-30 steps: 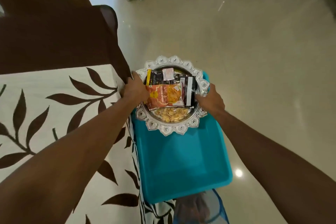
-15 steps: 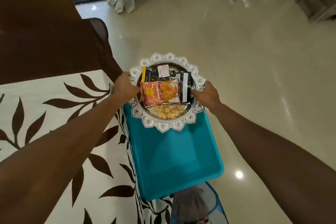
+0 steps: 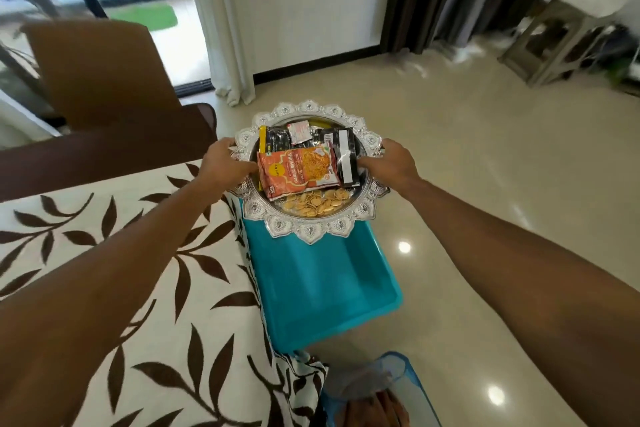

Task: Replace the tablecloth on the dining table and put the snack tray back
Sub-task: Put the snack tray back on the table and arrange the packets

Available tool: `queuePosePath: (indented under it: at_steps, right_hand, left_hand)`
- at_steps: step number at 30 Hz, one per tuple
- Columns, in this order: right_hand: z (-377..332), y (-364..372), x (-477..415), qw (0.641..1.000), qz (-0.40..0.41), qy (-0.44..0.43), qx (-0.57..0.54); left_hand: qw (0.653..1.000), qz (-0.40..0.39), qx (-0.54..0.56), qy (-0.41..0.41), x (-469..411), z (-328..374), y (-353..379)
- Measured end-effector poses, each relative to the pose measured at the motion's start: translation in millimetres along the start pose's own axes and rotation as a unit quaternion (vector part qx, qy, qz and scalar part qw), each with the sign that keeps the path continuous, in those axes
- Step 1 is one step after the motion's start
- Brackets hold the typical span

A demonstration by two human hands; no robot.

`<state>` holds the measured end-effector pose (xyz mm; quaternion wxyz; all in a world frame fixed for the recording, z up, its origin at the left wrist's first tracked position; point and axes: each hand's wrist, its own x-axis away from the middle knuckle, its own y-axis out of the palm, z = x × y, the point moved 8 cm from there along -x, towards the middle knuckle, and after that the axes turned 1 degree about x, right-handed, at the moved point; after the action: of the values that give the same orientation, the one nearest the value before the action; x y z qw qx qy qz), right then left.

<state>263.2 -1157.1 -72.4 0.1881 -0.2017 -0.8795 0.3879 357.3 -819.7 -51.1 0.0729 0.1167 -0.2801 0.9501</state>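
Floor tiles [image 3: 485,184], pale and glossy, are filling the right side of the view and catching bright spots of light. Taking up the lower left, the bench [image 3: 62,288] is lying under a cream tablecloth [image 3: 194,246] printed with dark brown leaves, and the cloth is hanging down over the bench's right edge. A brown chair [image 3: 97,69] is standing behind the far end of the bench, near a white curtain [image 3: 225,28] and a glass door.

Just beside the draped edge, a teal plastic tub [image 3: 329,288] is sitting with its open side up; what it is resting on cannot be told. The snack tray [image 3: 311,232], a round silver dish with a scalloped, embossed rim, is hanging in the air over the tub's far end, off the bench and just beyond its right edge.

Both hands are carrying it. The left hand [image 3: 225,163] is gripping the rim on the left, its fingers curled under and its thumb reaching over the inner edge. The right hand [image 3: 391,163] is gripping the opposite side of the rim in the same way.

Inside the tray, an orange snack packet [image 3: 298,173] is lying on top, partly covering two black packets [image 3: 343,156]. A small pale sachet [image 3: 298,132] is resting at the far side, and a heap of loose yellow seeds [image 3: 311,204] is showing at the near side.
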Motion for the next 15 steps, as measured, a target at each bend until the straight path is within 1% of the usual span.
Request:
queuePosePath:
  at_steps: [4, 8, 13, 15]
  right_hand:
    - [-28.1, -27.4, 45.0, 0.999, 0.002, -0.045, 0.000]
    - [-58.5, -36.2, 105.5, 0.995, -0.005, -0.099, 0.013]
    - [-94.3, -10.1, 179.1, 0.989, -0.033, -0.144, 0.021]
    - [-111.9, 10.8, 212.0, 0.985, -0.050, -0.161, 0.026]
  left_hand:
    - [0.999, 0.028, -0.013, 0.030, 66.3, 12.6, -39.1]
    - [0.997, 0.065, 0.008, 0.042, 146.4, 4.8, -84.4]
    - [0.993, 0.116, 0.023, 0.017, 235.6, -39.2, -138.9]
    - [0.989, 0.141, 0.023, -0.021, 270.1, -69.8, -166.3]
